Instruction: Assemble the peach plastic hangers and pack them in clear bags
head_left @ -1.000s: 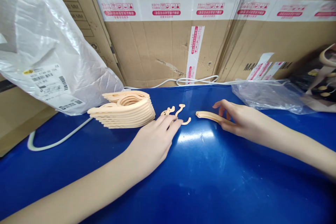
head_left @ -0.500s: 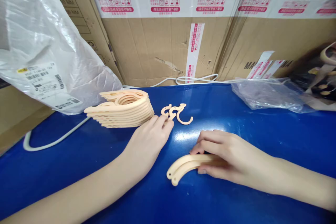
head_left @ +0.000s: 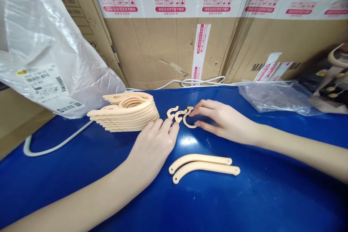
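Two curved cream-coloured arm strips point(head_left: 202, 165), with holes at their ends, lie side by side on the blue tabletop. Beyond them is a cream plastic hook point(head_left: 187, 120), and my right hand point(head_left: 221, 119) has its thumb and fingers apart at its right side. Two small notched C-shaped pieces point(head_left: 170, 112) lie just left of the hook. My left hand point(head_left: 156, 145) rests below these pieces, fingers curled down and tips hidden; whatever they hold cannot be made out. Against its knuckles stands a pile of folded cream hangers point(head_left: 123, 114).
A plastic bag with a label point(head_left: 62, 54) leans at the left, with a white cable point(head_left: 58, 148) below it. Cardboard boxes point(head_left: 152, 40) wall off the back. Clear plastic film point(head_left: 272, 96) lies at the back right, beside a dark bag point(head_left: 331, 79).
My right hand has let go of the two curved strips, leaving them on the table, and moved up and away to the hook. My left hand has hardly moved.
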Motion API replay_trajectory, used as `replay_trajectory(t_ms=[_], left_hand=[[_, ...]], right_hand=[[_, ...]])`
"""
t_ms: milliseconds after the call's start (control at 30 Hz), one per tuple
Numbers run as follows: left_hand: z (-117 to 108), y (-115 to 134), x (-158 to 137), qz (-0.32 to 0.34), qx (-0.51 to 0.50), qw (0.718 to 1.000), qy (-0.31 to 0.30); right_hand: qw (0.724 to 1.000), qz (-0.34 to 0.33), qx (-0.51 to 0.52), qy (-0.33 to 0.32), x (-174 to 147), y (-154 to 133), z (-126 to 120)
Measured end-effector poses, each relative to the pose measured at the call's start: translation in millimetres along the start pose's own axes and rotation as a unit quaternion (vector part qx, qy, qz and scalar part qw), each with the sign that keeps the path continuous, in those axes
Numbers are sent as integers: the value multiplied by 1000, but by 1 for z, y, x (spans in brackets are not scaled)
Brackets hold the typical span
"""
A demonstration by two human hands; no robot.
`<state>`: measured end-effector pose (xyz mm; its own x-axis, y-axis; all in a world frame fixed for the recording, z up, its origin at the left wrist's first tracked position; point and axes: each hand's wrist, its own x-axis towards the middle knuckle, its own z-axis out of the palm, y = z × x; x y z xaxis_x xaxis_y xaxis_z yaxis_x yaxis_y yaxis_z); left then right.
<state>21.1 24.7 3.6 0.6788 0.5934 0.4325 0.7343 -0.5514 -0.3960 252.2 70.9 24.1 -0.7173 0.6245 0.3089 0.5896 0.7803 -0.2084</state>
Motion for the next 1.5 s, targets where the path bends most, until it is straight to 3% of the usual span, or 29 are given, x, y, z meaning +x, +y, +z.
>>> replay_trajectory(t_ms=[200, 367, 500, 700, 967, 1133, 1267, 1500], left_hand=[[1, -4, -3, -30, -1, 999, -35], [0, -3, -2, -31, -22, 997, -62], [1, -3, -4, -16, -8, 999, -33], [9, -2, -10, -13, 18, 1000, 8], [18, -6, -7, 27, -12, 999, 18], [12, -14, -1, 38, -19, 997, -57], [9, -16, 3, 35, -37, 996, -71], [13, -14, 2, 42, -25, 999, -24]], right_hand=[[994, -74, 16, -72, 56, 27, 11], [986, -83, 79, -118, 70, 39, 14], [984, -78, 109, -115, 60, 39, 14], [988, 5, 135, -77, 37, 39, 9], [978, 127, 133, -101, -10, 49, -6], [969, 219, 88, -71, -26, 32, -6], [964, 226, 127, -59, -27, 20, -5], [956, 233, 163, -76, -28, 12, -3]])
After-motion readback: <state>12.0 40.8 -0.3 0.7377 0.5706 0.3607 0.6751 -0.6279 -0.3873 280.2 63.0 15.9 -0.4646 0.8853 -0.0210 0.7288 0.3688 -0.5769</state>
